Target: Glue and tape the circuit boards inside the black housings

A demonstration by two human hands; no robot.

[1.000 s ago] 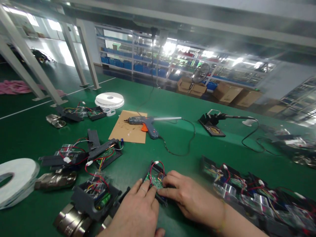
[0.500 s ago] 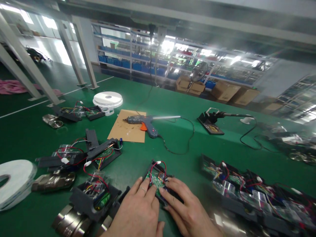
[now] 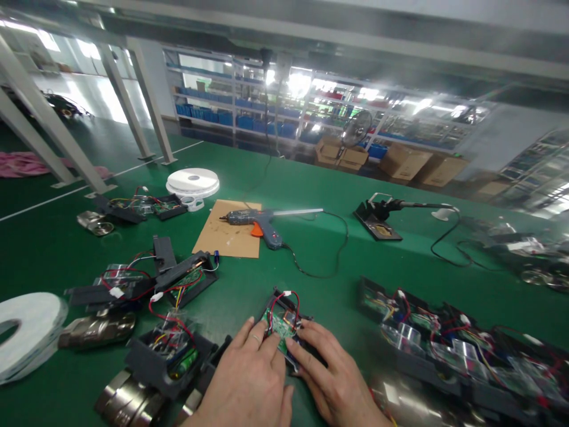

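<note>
A small black housing with a green circuit board and red wires lies on the green table near the bottom centre. My left hand rests over its left side, fingers pressed onto the board's edge. My right hand covers its right side, with fingertips on the board and housing. Both hands grip the unit between them. A ring shows on a finger of my left hand.
Left of my hands lie open black housings with wiring and metal cylinders. A row of wired units lies at the right. A glue gun on cardboard, a soldering iron stand and white tape rolls sit farther back.
My right hand slid back toward me, and its wrist dropped out of view. The left hand stays on the board. The view shifted slightly.
</note>
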